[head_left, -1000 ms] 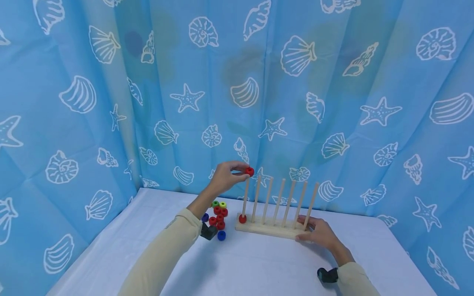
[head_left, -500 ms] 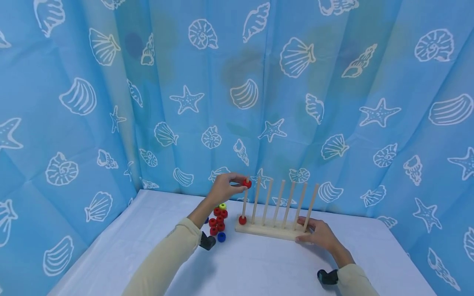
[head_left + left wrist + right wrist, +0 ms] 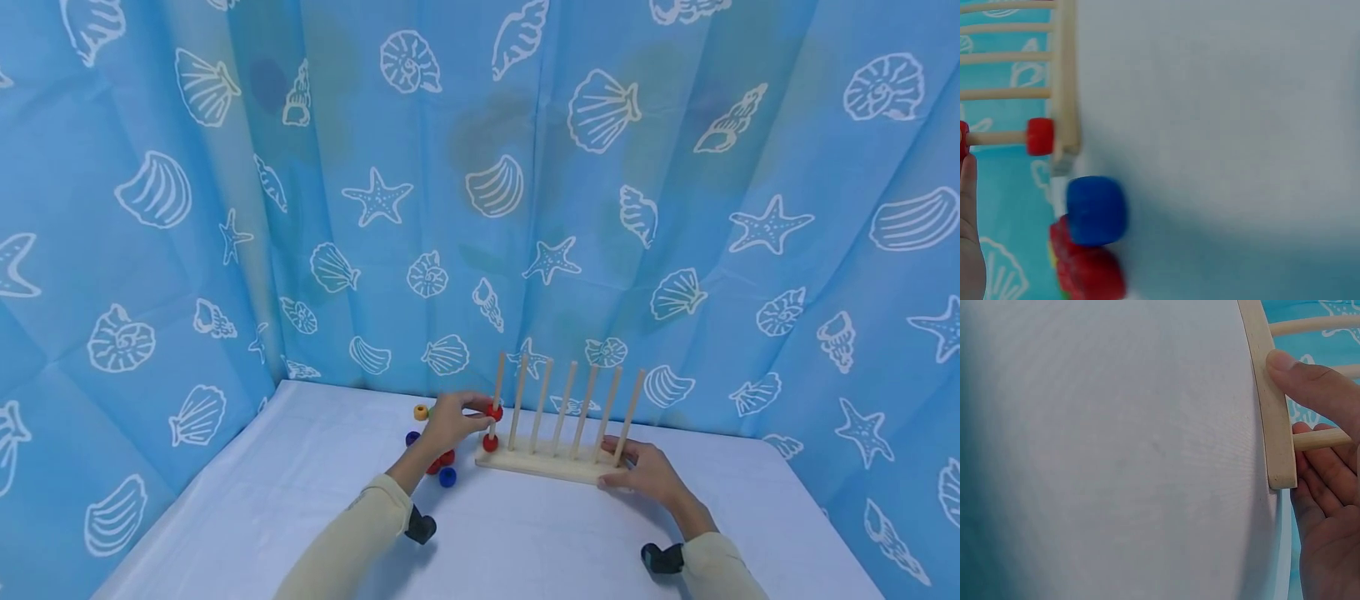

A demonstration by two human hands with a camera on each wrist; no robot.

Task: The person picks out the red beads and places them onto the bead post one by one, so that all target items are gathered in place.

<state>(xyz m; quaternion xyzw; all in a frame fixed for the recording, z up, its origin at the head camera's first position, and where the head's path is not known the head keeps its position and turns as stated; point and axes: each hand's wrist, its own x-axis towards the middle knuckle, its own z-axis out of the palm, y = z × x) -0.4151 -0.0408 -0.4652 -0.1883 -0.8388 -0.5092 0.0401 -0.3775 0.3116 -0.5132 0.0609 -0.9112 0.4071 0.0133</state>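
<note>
A wooden rack (image 3: 551,465) with several upright pegs stands on the white table (image 3: 525,533). One red ring (image 3: 490,442) sits at the foot of the leftmost peg. My left hand (image 3: 482,410) pinches a second red ring (image 3: 493,411) that is threaded about halfway down that same peg. In the left wrist view the lower red ring (image 3: 1040,135) rests against the rack base (image 3: 1065,81), and my fingers (image 3: 969,212) show at the left edge. My right hand (image 3: 617,464) grips the rack's right end, thumb (image 3: 1310,381) on the front of the base (image 3: 1269,394), fingers (image 3: 1325,481) behind.
Loose rings lie left of the rack: a yellow one (image 3: 421,412), a dark blue one (image 3: 412,437), red ones (image 3: 446,457) and a blue one (image 3: 447,477). A blue shell-print curtain (image 3: 480,208) closes the table's back and left side.
My left hand has come down from above the leftmost peg, sliding the red ring onto it and partway down. The right hand has stayed on the rack's end.
</note>
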